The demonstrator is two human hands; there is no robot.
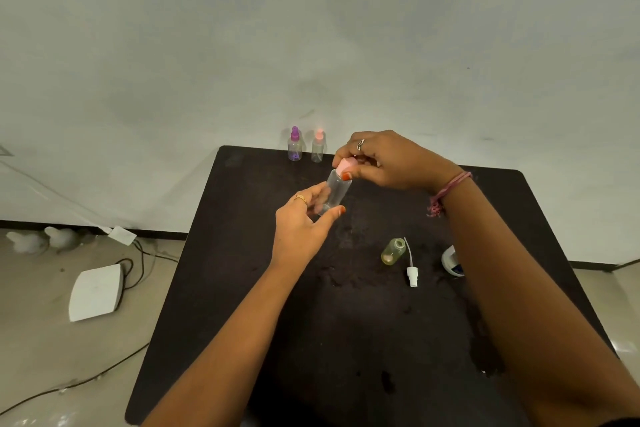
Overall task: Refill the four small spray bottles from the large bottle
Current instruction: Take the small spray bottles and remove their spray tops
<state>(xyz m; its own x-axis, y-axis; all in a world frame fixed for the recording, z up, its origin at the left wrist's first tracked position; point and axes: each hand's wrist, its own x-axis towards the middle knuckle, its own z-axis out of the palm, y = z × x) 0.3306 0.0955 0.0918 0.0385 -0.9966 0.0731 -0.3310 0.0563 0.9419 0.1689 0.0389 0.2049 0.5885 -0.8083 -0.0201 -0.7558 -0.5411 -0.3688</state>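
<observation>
Near right on the black table [242,288]: uncapped small bottle [393,251] and white spray head [411,274]; mid-scene, left hand [301,222] grips a clear spray bottle [335,191], right hand [384,159] pinches its pink cap [344,165]; far edge: purple-capped bottle [294,144], pink-capped bottle [318,146].

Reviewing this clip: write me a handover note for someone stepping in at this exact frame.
Left hand holds the clear bottle by its base; right hand grips its pink cap.
Purple-capped bottle and pink-capped bottle stand capped at the far table edge.
An uncapped yellowish bottle stands beside its white sprayer, which lies on the table.
Fill levels unclear; large bottle mostly hidden.
Left: finish the cap, recap the yellowish bottle, check the rest.
</observation>
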